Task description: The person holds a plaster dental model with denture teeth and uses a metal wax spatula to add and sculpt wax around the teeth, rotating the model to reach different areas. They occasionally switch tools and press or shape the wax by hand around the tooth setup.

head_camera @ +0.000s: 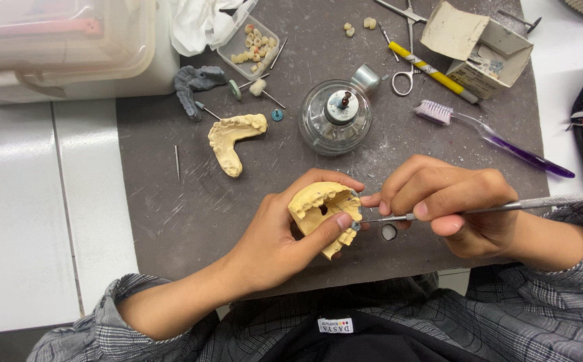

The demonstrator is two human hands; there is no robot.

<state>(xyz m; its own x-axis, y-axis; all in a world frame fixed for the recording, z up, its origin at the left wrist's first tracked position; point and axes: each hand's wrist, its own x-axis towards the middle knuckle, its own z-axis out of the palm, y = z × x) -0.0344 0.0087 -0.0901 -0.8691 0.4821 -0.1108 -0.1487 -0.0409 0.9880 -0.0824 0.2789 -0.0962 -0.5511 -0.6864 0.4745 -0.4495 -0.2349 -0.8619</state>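
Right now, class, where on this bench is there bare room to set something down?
Bare: the grey mat between the loose yellow cast and the left hand, and the white counter beside it. Crowded: the far edge around the glass burner, scissors and toothbrush.

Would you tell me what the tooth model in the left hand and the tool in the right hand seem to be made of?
Tooth model: probably dental plaster or stone; matte, chalky pale yellow. Tool: likely steel; slim, silvery, shiny, with a textured handle. The left hand grips the model; the right hand holds the tool like a pen.
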